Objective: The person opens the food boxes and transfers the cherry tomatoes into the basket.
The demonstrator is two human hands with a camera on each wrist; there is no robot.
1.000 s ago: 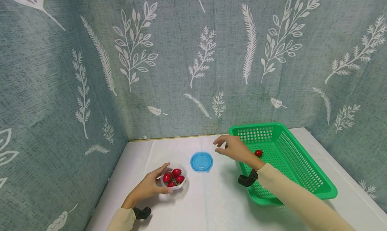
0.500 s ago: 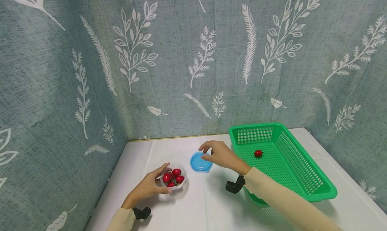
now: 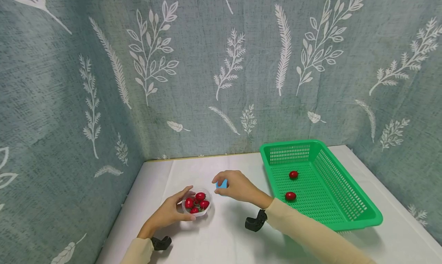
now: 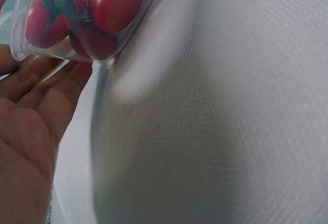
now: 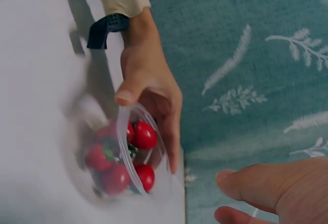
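Left hand and right hand work near each other over the white-covered desk. With thumb and fingers curled round its sides, the left grips a clear round plastic tub, uncovered, with glossy red cherry tomatoes inside. Palm down, the right arches its fingers over a small blue plastic lid, of which only a patch shows; whether they pinch it, I cannot tell. Getting hold of the lid seems the step in hand; the next move would call for a firm edge grip while the left steadies the tub. The beige right sleeve slants across the near corner of a green rectangular plastic basket, where two more red tomatoes lie apart.
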